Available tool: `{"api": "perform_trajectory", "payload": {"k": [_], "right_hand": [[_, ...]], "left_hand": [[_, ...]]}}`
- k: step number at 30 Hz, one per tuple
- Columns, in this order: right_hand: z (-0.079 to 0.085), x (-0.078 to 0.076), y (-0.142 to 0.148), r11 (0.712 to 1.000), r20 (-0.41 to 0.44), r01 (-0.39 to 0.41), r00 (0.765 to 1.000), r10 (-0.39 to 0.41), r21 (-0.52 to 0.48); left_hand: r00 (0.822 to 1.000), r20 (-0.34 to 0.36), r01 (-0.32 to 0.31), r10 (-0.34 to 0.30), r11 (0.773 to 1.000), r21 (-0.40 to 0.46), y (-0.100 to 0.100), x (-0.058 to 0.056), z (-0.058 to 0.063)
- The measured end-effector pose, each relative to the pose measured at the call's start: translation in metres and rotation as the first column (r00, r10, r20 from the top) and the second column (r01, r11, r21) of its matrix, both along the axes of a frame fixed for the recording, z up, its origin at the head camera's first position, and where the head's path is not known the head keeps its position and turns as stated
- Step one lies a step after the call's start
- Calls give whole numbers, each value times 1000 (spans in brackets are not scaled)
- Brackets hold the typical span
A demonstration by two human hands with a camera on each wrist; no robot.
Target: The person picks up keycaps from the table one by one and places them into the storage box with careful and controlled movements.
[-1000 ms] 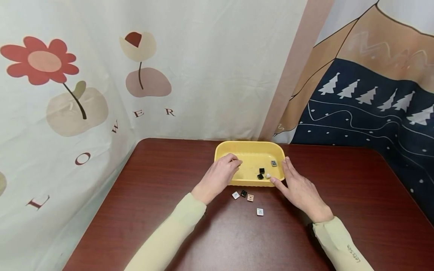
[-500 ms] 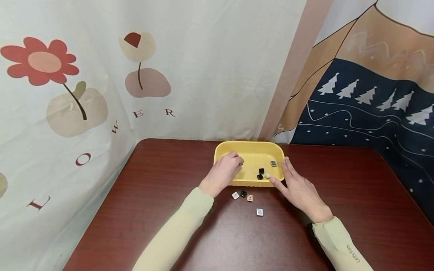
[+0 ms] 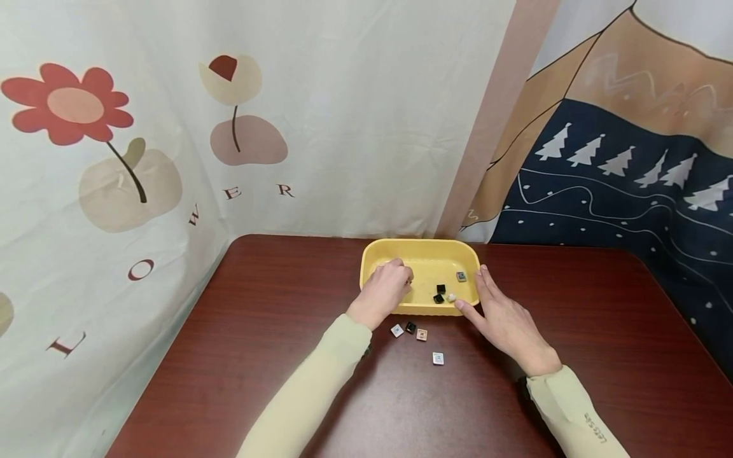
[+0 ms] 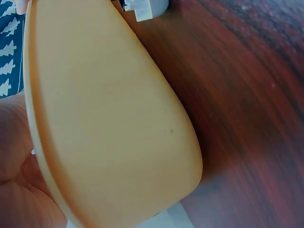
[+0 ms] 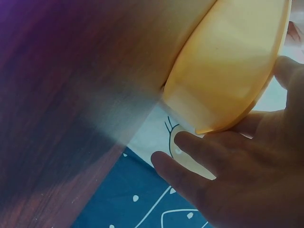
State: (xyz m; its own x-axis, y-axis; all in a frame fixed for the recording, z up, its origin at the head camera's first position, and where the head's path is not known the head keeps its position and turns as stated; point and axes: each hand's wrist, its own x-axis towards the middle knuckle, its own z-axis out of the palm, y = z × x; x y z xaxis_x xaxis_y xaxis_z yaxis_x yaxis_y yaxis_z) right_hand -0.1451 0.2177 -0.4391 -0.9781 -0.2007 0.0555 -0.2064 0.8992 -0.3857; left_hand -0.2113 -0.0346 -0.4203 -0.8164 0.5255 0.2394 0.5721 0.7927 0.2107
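Four loose pieces lie on the table just in front of the yellow tray, four more pieces inside toward its right end — and that visible count hasn't budged. What's moved is the left hand, sliding slightly rightward over the tray's left side, fingers curled tighter now; whether that grip pinches anything, I cannot tell. The right hand stays put, fingers straight along the right end, thumb at the near rim — steadying, I'd judge, while the left does the handling.
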Motion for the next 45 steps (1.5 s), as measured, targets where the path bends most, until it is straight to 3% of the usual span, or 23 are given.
{"api": "perform_trajectory", "payload": {"k": [7,19,24,32,45], "right_hand": [[0,1,-2,1000,2,-1,1000,1,0],[1,1,-3,1000,9,-1,1000,1,2],[1,1,-2,1000,6,-2,1000,2,8],[2,1,-2,1000,-4,0,1000,0,6],[3,2,-1,1000,-3,5,1000,-5,1]], "left_hand": [[997,72,-37,37,999,-2,3,-3,-3],[991,116,-62,61,998,6,3,-7,-3],[995,66,-81,79,997,18,2,-3,-3],[994,-79,-70,73,997,41,0,5,-4],[979,-200,62,-42,993,96,-13,25,3]]}}
